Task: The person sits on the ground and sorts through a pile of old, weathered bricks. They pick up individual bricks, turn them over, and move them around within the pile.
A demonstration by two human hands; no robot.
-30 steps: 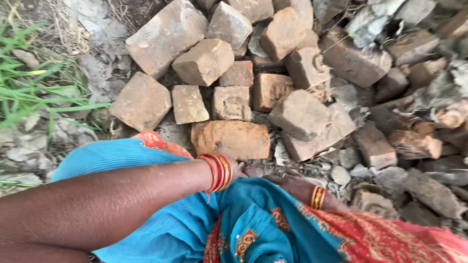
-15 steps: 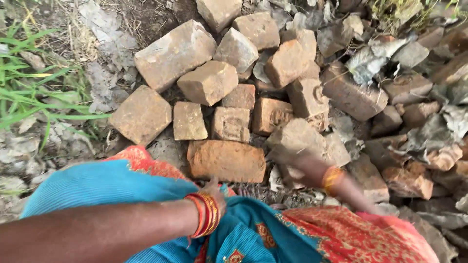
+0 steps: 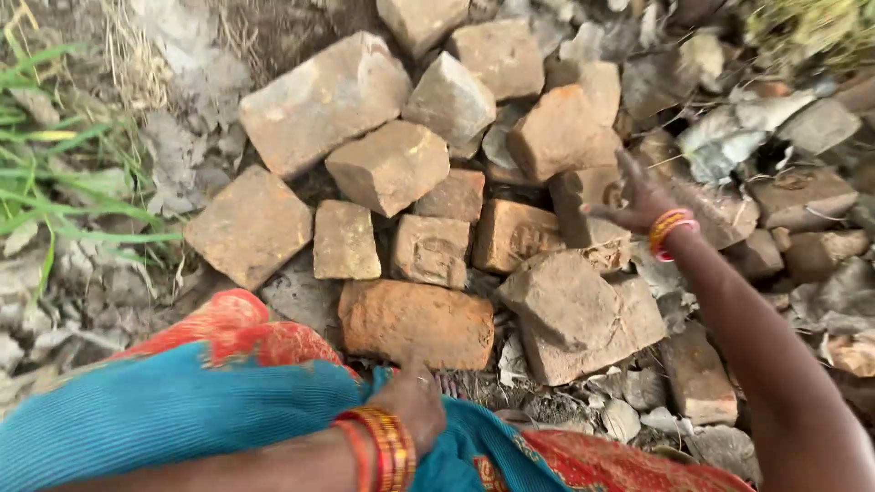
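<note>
The right hand [image 3: 638,202] is stretched out over the brick pile [image 3: 474,182], fingers spread wide, palm down. It grips nothing; fingertips sit just above, maybe brushing, a brick [image 3: 592,214] mid-pile, w/ a rounder orange chunk [image 3: 561,137] just beyond it. Can't tell if there's real contact. Bangles [image 3: 670,232] ride the wrist.

The left hand [image 3: 410,405] stays low & close to the body, fingers curled narrow against the blue cloth [image 3: 182,410], prob. pinning the fabric so it doesn't drag over the rubble. It holds no brick. The long orange brick [image 3: 415,323] lies just ahead of it, near but apart.

Bricks lie loose & tilted, heaped on one another, most broken or worn at the corners, dusty grey-brown to orange. A big grey slab [image 3: 579,314] leans beside the long brick, under the right forearm.

Ground is bare dirt w/ dry leaves, stone chips & rubble. Grass [image 3: 55,182] grows along the left edge. Outdoors, daylight, no walls in view.
</note>
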